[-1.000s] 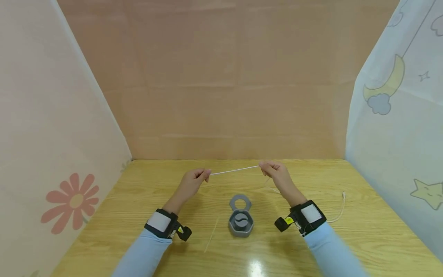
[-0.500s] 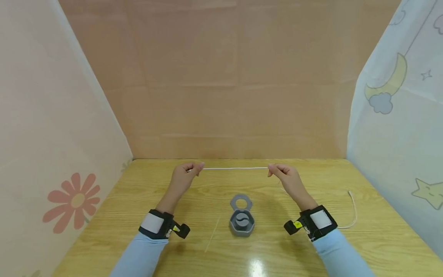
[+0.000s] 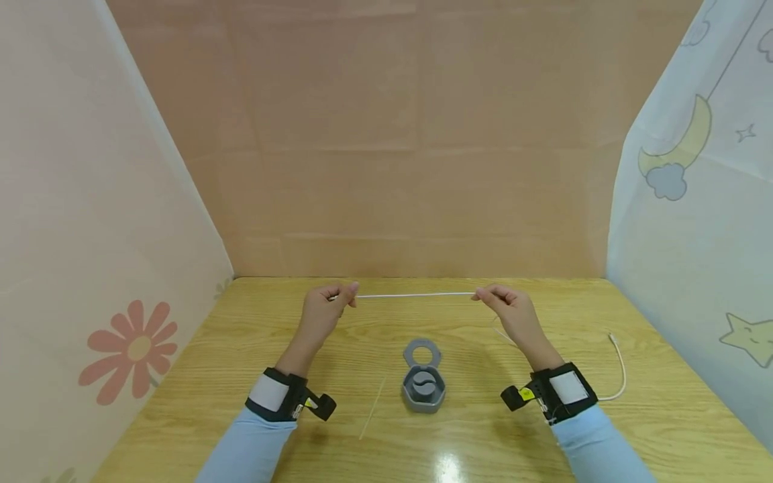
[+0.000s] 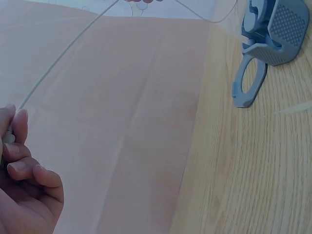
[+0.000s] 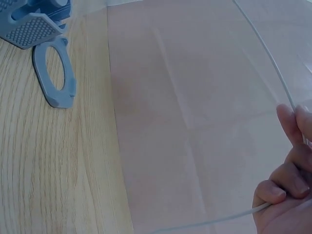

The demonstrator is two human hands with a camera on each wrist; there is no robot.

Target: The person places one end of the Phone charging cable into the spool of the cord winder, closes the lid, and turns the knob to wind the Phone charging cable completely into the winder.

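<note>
A thin white cord [image 3: 415,294] is held taut at mid-frame, pinched by the left hand [image 3: 323,311] and right hand [image 3: 510,312] above the grey hexagonal plastic holder [image 3: 423,378]; tension is best kept even.

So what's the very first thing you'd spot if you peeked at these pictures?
The thin white cord pulled straight in the air between the left hand and the right hand, each pinching it above the far part of the wooden table. Next, the small grey hexagonal plastic holder with a ring-shaped tab, sitting on the table between the wrists.
</note>
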